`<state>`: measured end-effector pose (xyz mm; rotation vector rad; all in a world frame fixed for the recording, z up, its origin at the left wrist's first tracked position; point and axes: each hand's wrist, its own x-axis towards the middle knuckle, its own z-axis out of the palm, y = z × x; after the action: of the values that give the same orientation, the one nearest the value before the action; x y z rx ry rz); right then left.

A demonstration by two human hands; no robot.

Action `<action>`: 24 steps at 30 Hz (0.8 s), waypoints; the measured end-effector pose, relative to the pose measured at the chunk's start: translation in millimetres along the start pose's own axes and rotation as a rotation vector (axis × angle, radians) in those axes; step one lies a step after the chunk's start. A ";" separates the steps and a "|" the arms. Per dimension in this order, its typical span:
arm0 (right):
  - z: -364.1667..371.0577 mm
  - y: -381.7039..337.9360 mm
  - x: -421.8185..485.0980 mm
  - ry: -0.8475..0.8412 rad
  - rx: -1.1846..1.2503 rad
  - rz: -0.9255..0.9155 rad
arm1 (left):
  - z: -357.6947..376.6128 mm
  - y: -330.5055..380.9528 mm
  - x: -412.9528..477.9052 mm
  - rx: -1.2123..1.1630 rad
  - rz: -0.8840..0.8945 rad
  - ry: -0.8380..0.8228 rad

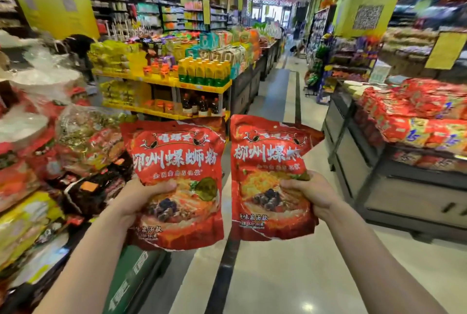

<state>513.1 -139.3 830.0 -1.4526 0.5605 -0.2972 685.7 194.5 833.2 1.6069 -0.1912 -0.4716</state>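
Pouches, two, of glossy red plastic film printed with a noodle bowl: left red pouch (177, 159) pinched at its left edge by left hand (141, 200), thumb across the front, fingers hidden behind and presumably curled; right red pouch (265, 151) pinched likewise at its right edge by right hand (310, 192). Held upright side by side, just apart, above the pale aisle floor (278, 275), before a yellow shelf rack (161, 83). Judged soft, crinkly, slick, fairly light, with loose contents. Best gripped mid-side or at the top seal, firmly, without crushing what lies inside
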 end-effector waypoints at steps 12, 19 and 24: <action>-4.6 -14.7 196.0 -0.020 -0.004 0.063 | 36.5 25.1 179.3 0.015 -0.080 0.052; -24.9 -22.9 350.7 -0.128 -0.004 0.083 | 77.6 27.4 282.6 -0.009 -0.161 0.163; -33.7 -40.1 451.8 -0.228 -0.024 0.126 | 112.7 38.9 342.5 -0.060 -0.181 0.249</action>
<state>879.4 -405.7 787.7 -1.4442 0.4689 -0.0241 953.3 -48.6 805.1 1.6151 0.1566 -0.4067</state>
